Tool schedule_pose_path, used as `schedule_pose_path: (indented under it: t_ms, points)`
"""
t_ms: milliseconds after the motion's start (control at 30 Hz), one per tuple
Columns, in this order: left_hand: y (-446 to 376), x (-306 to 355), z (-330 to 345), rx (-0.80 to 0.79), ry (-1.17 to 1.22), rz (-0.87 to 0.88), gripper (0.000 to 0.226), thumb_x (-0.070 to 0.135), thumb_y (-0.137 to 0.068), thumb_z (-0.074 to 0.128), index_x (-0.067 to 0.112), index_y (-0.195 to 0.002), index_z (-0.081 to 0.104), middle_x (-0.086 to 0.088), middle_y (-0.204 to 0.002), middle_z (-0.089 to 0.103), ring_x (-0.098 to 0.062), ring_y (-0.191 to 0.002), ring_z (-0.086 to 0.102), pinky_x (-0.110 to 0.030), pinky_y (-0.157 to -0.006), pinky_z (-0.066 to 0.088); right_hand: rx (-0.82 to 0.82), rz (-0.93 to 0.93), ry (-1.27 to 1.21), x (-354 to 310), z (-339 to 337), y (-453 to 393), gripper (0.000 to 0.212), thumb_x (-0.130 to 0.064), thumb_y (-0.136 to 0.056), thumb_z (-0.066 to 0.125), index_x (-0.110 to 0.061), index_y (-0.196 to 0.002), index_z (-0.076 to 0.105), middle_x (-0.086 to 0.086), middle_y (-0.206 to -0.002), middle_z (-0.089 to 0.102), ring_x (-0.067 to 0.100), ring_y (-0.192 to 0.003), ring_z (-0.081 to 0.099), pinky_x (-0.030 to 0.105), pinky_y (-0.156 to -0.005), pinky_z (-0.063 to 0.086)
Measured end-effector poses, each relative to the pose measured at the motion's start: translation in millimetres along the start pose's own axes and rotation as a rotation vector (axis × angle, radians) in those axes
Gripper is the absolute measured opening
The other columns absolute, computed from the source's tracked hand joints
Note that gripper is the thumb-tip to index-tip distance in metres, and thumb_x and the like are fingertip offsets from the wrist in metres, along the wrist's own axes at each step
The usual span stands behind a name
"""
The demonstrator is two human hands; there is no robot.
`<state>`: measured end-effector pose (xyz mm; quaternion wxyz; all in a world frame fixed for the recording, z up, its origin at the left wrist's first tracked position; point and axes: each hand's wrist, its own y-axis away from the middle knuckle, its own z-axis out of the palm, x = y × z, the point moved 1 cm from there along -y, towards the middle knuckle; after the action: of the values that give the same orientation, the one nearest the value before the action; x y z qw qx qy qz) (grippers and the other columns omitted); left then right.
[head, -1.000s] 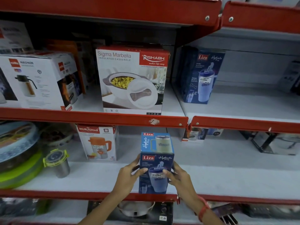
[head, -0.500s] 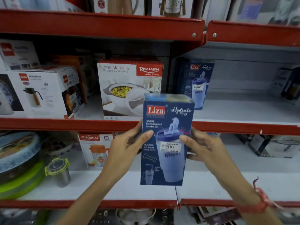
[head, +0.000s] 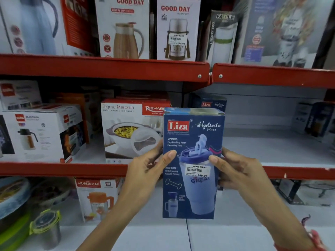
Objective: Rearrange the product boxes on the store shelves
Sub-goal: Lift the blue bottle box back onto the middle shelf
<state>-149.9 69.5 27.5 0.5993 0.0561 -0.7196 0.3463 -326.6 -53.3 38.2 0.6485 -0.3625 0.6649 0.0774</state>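
Before red shelves — both hands (left, right) clasp Liza box.

The blue box reads "Liza Hydrate Pro", and its price sticker says "NINE MART 549.00". The casserole box reads "Sigma Marbella Insulated Casserole, Rishabh". Two white boxes above say "GOOD DAY". A jug box says "Murlidhar"; another white box says "Magnum".

A dark blue Liza tumbler box with a red logo patch, against red shelf edges and a white-and-red Rishabh casserole box.
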Motion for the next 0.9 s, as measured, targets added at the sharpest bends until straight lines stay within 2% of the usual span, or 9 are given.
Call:
schedule_pose_path:
  t_ms: [67,133,200,300,400,500,700,800,900]
  points:
    - [-17.6,5.9,17.6,-0.033,-0.032,0.048,0.050,0.039,-0.080,0.058,0.034,-0.130,0.052,0.012,-0.104,0.075,-0.004,-0.091,0.072,-0.020,-0.065,0.059,0.032,-0.048,0.008,-3.6,-13.8,-13.6,0.034,-0.033,-0.079,0.065,-0.033,-0.113,0.071,-0.008,-0.101,0.079,0.013,-0.095,0.074,0.035,-0.073,0.063]
    - [-42.9,7.2,37.7,-0.090,-0.058,0.082,0.057,0.038,-0.081,0.060,0.031,-0.136,0.046,0.008,-0.117,0.070,-0.007,-0.101,0.069,-0.026,-0.074,0.061,0.075,-0.087,0.004,-4.3,-31.8,-34.7,0.024,-0.026,-0.086,0.063,-0.036,-0.107,0.070,-0.015,-0.096,0.079,0.006,-0.089,0.075,0.027,-0.073,0.063]
    - [-73.6,0.7,56.2,-0.130,-0.101,0.107,0.064,0.036,-0.081,0.063,0.029,-0.140,0.039,0.004,-0.126,0.065,-0.009,-0.110,0.065,-0.036,-0.086,0.059,0.095,-0.102,0.013,0.2,-49.9,-60.5,0.024,-0.019,-0.090,0.060,-0.039,-0.102,0.068,-0.021,-0.085,0.078,0.000,-0.079,0.074,0.018,-0.066,0.061]
    - [-113.4,-15.6,76.8,-0.142,-0.144,0.119,0.070,0.037,-0.080,0.067,0.030,-0.142,0.036,0.003,-0.129,0.062,-0.013,-0.115,0.062,-0.047,-0.096,0.053,0.101,-0.084,0.033,14.6,-69.1,-96.7,0.024,-0.016,-0.093,0.058,-0.038,-0.099,0.067,-0.021,-0.077,0.078,0.000,-0.073,0.074,0.016,-0.061,0.059]
    - [-141.9,-34.5,89.4,-0.129,-0.181,0.105,0.076,0.045,-0.077,0.066,0.031,-0.143,0.032,0.005,-0.129,0.062,-0.014,-0.115,0.061,-0.048,-0.097,0.052,0.129,-0.052,0.071,35.5,-79.6,-127.9,0.019,-0.020,-0.094,0.059,-0.036,-0.092,0.070,-0.014,-0.077,0.077,0.010,-0.078,0.072,0.018,-0.060,0.058]
    - [-160.5,-51.5,96.3,-0.110,-0.207,0.083,0.077,0.052,-0.074,0.065,0.031,-0.142,0.035,-0.001,-0.127,0.065,-0.017,-0.111,0.064,-0.049,-0.095,0.053,0.151,-0.021,0.093,56.8,-83.7,-150.3,0.015,-0.026,-0.093,0.059,-0.035,-0.090,0.070,-0.004,-0.085,0.074,0.019,-0.085,0.068,0.024,-0.063,0.056]
    - [-178.5,-72.4,105.1,-0.107,-0.214,0.031,0.055,0.031,-0.084,0.067,0.023,-0.135,0.047,-0.007,-0.122,0.068,-0.020,-0.105,0.067,-0.048,-0.092,0.055,0.202,0.012,0.129,80.6,-89.4,-172.8,0.019,-0.024,-0.095,0.058,-0.027,-0.110,0.069,0.008,-0.097,0.074,0.025,-0.091,0.067,0.035,-0.072,0.056]
    - [-179.3,-80.0,109.9,-0.114,-0.221,0.002,0.061,0.032,-0.083,0.068,0.024,-0.138,0.043,-0.008,-0.123,0.067,-0.022,-0.107,0.066,-0.049,-0.092,0.054,0.213,0.037,0.125,92.7,-92.1,-175.1,0.025,-0.022,-0.096,0.056,-0.016,-0.119,0.066,0.014,-0.109,0.072,0.033,-0.103,0.068,0.038,-0.076,0.057]
    - [-180.0,-86.1,113.5,-0.111,-0.229,0.007,0.068,0.040,-0.079,0.069,0.027,-0.139,0.039,-0.006,-0.127,0.065,-0.022,-0.114,0.062,-0.051,-0.096,0.052,0.236,0.050,0.109,96.9,-92.5,-175.0,0.019,-0.020,-0.096,0.056,-0.019,-0.112,0.065,0.017,-0.114,0.070,0.035,-0.105,0.067,0.040,-0.079,0.057]
